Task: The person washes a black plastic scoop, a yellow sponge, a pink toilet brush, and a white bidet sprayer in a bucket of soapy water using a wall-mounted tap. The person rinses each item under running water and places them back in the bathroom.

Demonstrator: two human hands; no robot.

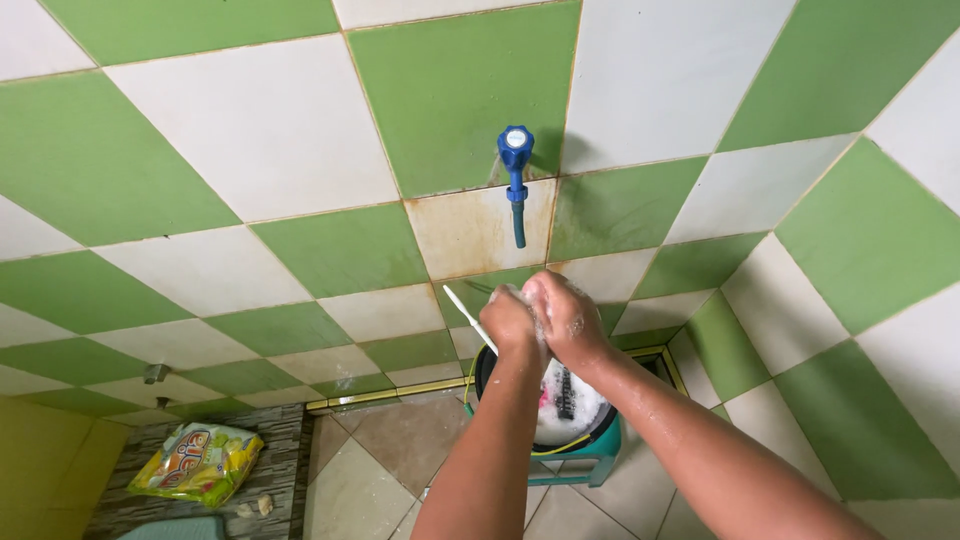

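At frame centre, the soapy left hand [508,322] pinches a thin white stick [468,315] and presses against the closed right hand [566,318] above the basin [545,415], where slick suds could let the stick slip.

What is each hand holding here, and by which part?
The left hand grips a thin white stick at its upper end. The soapy right hand presses against it; whether it holds anything cannot be told.
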